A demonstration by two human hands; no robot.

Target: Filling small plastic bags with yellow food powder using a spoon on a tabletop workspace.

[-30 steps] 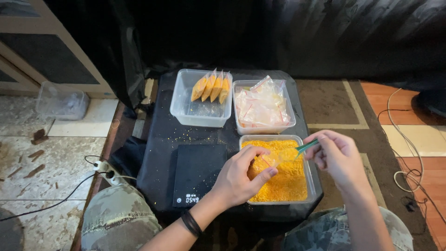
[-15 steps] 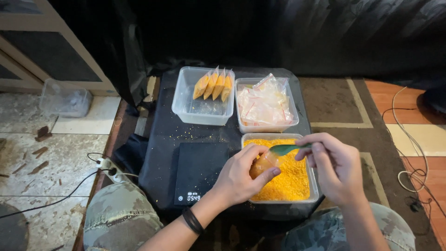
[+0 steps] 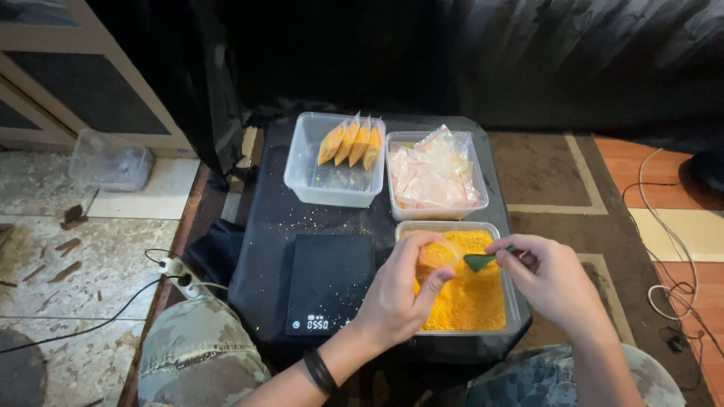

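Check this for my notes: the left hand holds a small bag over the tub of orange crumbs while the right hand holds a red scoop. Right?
Not quite: in the head view the scoop in the right hand is green. The rest stands: the left hand holds the small bag over the tub of orange crumbs.

Small clear plastic bag (image 3: 436, 258): partly filled with orange crumb, held upright with its mouth open, above the left end of the crumb tub. Green scoop (image 3: 483, 261): small, plastic, blade pointed left at the bag's mouth, just beside it. Clear rectangular tub (image 3: 513, 301): filled with orange-yellow crumb, set at the near right of the black tabletop.
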